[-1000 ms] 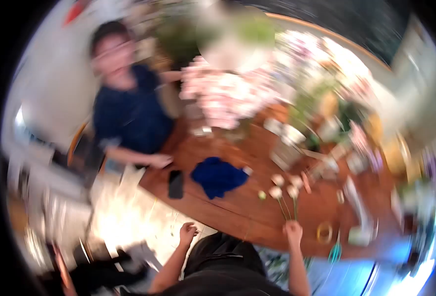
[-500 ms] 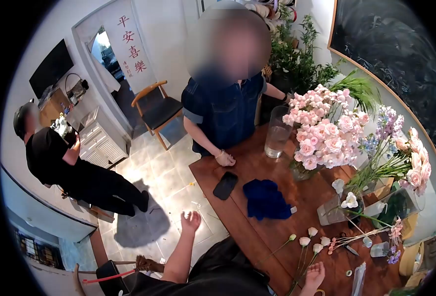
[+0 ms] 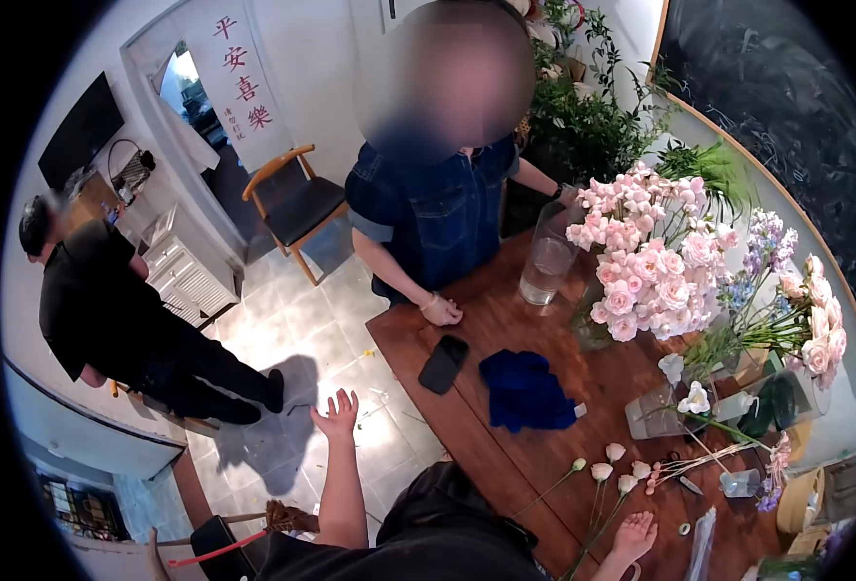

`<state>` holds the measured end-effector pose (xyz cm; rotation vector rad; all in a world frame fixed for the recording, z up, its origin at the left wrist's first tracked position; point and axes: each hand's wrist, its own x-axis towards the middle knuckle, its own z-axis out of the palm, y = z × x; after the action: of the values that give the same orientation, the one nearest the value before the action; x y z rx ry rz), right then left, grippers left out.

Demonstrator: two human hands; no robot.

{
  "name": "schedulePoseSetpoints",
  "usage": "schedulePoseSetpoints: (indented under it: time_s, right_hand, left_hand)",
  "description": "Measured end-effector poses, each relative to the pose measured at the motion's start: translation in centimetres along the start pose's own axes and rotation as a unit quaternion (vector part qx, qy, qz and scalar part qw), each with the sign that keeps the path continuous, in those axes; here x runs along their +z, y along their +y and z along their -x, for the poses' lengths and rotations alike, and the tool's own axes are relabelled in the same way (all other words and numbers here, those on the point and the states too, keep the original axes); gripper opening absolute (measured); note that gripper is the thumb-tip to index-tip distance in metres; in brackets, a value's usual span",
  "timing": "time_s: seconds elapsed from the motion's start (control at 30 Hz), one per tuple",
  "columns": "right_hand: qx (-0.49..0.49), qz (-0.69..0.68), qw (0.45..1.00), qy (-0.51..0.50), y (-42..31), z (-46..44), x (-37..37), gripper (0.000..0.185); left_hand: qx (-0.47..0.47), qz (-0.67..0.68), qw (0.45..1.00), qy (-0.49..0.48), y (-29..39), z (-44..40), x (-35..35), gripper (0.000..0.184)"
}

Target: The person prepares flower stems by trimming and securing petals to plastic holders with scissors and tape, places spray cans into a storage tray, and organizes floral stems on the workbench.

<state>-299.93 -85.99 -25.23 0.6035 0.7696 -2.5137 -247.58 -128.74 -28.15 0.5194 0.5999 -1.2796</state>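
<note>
My left hand (image 3: 337,414) is raised over the tiled floor, left of the table, its fingers spread and nothing in it. At the table's near edge my right hand (image 3: 635,535) lies palm up with loosely extended fingers, holding nothing. Just left of it are cut pale roses (image 3: 602,473) on long stems. A dark blue cloth (image 3: 526,390) lies crumpled on the wooden table (image 3: 476,441), with a black phone (image 3: 444,364) to its left. Across the table a person in a denim shirt (image 3: 437,208) rests one hand (image 3: 441,311) on the tabletop.
A clear glass vase (image 3: 547,257) stands near bunches of pink roses (image 3: 655,252). Scissors (image 3: 687,484), tape (image 3: 683,529) and a clear container (image 3: 650,412) are at the right. A second person in black (image 3: 99,310) stands at the left, near a chair (image 3: 297,208).
My left hand has moved up and left with fingers spread. My right hand has shifted slightly right. The person in black has turned away, and the flowers they held are no longer visible.
</note>
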Motion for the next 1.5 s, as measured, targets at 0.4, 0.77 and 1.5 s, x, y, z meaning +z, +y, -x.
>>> schedulePoseSetpoints:
  time_s: [0.4,0.77,1.5]
  right_hand:
    - [-0.009,-0.012,0.998,0.056,1.8,1.4,0.0,0.027]
    - [-0.008,-0.014,0.994,0.112,4.2,3.2,1.2,0.025]
    - [0.056,0.026,0.994,0.091,6.1,2.2,-0.2,0.020]
  left_hand:
    - [-0.008,-0.022,0.999,0.040,-1.3,-2.9,0.6,0.048]
    - [-0.050,-0.122,0.984,0.122,-2.7,-6.6,-3.4,0.019]
    - [-0.053,-0.192,0.971,0.131,-2.1,-6.2,-5.6,0.013]
